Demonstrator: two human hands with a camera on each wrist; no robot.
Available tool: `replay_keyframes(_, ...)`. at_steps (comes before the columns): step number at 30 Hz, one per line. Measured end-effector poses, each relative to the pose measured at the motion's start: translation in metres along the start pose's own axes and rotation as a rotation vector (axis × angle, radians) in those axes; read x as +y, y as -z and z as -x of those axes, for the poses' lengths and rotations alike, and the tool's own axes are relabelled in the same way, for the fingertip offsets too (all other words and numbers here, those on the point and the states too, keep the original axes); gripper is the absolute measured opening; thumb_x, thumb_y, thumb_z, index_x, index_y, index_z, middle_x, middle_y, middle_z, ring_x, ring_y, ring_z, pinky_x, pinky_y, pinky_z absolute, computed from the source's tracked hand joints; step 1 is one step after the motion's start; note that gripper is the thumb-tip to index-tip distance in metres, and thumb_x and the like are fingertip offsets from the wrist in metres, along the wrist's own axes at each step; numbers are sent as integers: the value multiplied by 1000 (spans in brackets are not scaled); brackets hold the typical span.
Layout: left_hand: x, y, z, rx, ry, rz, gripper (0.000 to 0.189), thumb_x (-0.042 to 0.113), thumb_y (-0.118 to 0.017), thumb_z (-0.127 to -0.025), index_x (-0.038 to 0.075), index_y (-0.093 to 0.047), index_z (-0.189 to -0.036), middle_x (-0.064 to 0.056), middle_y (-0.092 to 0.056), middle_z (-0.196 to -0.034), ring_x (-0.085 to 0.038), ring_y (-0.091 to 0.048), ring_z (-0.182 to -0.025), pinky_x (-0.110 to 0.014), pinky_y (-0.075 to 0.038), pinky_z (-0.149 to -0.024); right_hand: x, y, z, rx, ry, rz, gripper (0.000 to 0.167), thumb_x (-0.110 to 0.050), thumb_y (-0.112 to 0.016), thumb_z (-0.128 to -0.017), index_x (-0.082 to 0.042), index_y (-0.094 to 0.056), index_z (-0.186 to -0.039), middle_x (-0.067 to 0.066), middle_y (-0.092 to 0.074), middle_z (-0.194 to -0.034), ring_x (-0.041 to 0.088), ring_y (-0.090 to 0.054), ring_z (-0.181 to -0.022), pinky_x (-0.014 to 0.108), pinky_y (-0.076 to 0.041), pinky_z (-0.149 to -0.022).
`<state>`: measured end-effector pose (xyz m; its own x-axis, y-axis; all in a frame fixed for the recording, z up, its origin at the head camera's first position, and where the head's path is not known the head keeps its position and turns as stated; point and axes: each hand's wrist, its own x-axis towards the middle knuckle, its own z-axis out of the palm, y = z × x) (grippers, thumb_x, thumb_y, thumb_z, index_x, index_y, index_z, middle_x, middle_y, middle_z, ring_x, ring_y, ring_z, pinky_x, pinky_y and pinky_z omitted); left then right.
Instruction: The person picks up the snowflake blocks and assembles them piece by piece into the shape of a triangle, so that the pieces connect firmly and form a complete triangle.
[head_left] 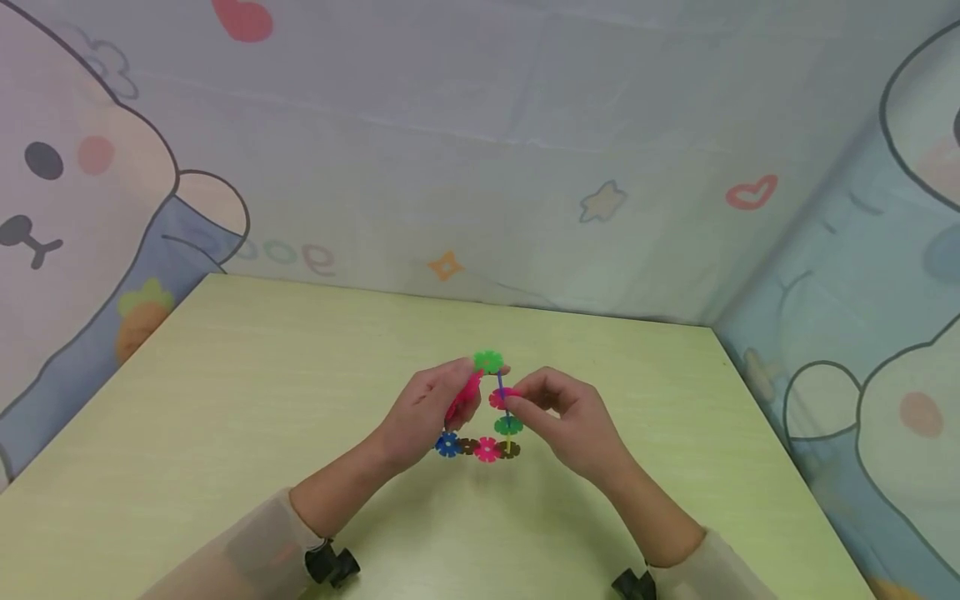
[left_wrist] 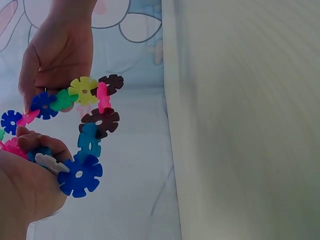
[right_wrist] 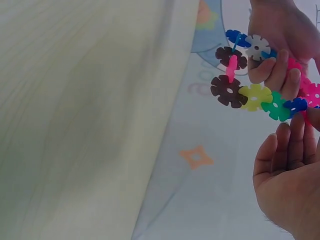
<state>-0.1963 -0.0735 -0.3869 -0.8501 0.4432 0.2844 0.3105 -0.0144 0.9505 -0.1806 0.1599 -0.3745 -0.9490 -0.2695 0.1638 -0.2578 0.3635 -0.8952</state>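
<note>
Both hands hold a loop of linked plastic snowflake discs (head_left: 487,450) up above the table. In the head view my left hand (head_left: 420,412) grips the loop's left side, around some pink discs (head_left: 465,395). My right hand (head_left: 573,417) pinches the right side between thumb and fingers, at a pink disc (head_left: 497,399) below the green disc (head_left: 488,361) at the top. The lower end hangs down, with a blue disc (left_wrist: 80,175), brown discs and a yellow disc (right_wrist: 255,97) in it. Fingers hide part of the left side.
The pale yellow-green table (head_left: 300,350) spreads under and around both hands. Behind it and at the sides hangs a cloth (head_left: 450,167) printed with cartoon animals, hearts and stars. A black wrist mount (head_left: 332,564) is on the left sleeve.
</note>
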Motion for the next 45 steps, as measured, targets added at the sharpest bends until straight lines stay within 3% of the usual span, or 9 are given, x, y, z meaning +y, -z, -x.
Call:
replay_keyframes(1,0,0,0,10,10,3,48,38,-37,-120,10,-74,-126,-11,-52,-77,-20,-51,-68,-25,-44,-63,0,0,0,-3,4,1,9,-23,-77,-104,-16,-77,-109,10,-80,-107,22,-75,-95,32,-60,-84)
replay_keyframes(6,2,-1,-2,35,30,3,46,40,-39,-119,12,-76,-121,-9,-51,-76,-17,-50,-67,-26,-42,-60,0,1,-3,-13,17,2,8,-24,-77,-104,-17,-77,-108,8,-80,-105,23,-74,-94,32,-59,-83)
replay_keyframes(15,2,-1,-2,55,45,-10,48,41,-40,-119,8,-71,-106,-8,-52,-75,-17,-50,-67,-26,-43,-62,-3,1,-5,-26,13,14,9,-27,-78,-104,-18,-77,-108,4,-80,-102,24,-74,-93,32,-59,-83)
replay_keyframes(18,0,0,-1,52,33,14,50,39,-38,-120,4,-73,-111,-8,-53,-78,-16,-51,-69,-26,-46,-64,-3,1,-5,-26,19,19,8,-25,-77,-104,-18,-77,-107,3,-80,-101,24,-74,-92,32,-59,-82)
replay_keyframes(22,-1,1,-1,52,18,41,49,37,-39,-120,5,-75,-128,-8,-54,-80,-15,-50,-69,-24,-46,-63,-4,1,-6,-29,20,23,7,-24,-77,-104,-18,-77,-107,3,-80,-100,23,-73,-91,32,-58,-81)
replay_keyframes(33,-1,-2,-1,40,38,19,51,35,-37,-120,3,-65,-94,-8,-57,-83,-21,-55,-74,-26,-49,-69,-4,-1,-6,-25,37,8,10,-23,-77,-104,-16,-77,-110,4,-79,-104,22,-73,-92,30,-60,-81)
replay_keyframes(37,-2,-4,-1,66,37,-34,52,36,-35,-121,3,-64,-93,-10,-58,-92,-23,-59,-83,-28,-51,-75,-2,-3,-5,-10,70,-1,10,-20,-77,-104,-12,-77,-111,5,-78,-104,20,-72,-92,28,-60,-81)
replay_keyframes(41,-3,-5,-2,121,8,-102,44,35,-42,-120,7,-63,-92,-9,-59,-114,-24,-60,-94,-30,-54,-81,-1,-4,-4,10,75,-39,10,-18,-76,-105,-11,-76,-111,5,-76,-104,20,-72,-92,28,-61,-82)
replay_keyframes(45,-1,-6,-2,185,-70,-152,29,29,-53,-117,13,-77,-114,-4,-58,-136,-22,-59,-119,-32,-59,-90,-1,-7,-3,32,58,-96,11,-18,-74,-106,-10,-75,-113,3,-74,-104,19,-71,-92,27,-61,-83)
